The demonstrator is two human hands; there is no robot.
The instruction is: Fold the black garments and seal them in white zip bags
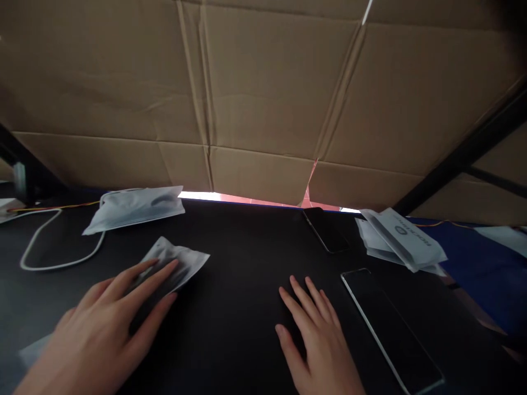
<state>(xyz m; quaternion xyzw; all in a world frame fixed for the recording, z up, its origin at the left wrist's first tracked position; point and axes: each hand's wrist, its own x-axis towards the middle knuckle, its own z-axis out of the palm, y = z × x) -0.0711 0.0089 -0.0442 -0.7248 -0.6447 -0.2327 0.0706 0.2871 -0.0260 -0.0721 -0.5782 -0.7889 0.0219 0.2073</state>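
My left hand (111,321) lies over a translucent pouch (191,263) on the black table, its fingers spread across the near part of it. What is inside the pouch I cannot make out. Bare table is under my right hand (315,332), whose fingers are stretched out and hold nothing. Just right of that hand lies a phone (395,329) with a dark screen and a pale edge. Farther back is a smaller dark phone (325,229).
Another frosted pouch (138,208) and a white cable (61,267) lie at the back left. White printed packets (405,236) are stacked at the back right, near blue cloth (477,269). Creased cardboard (267,93) rises behind the table, with black frame bars (465,145) either side.
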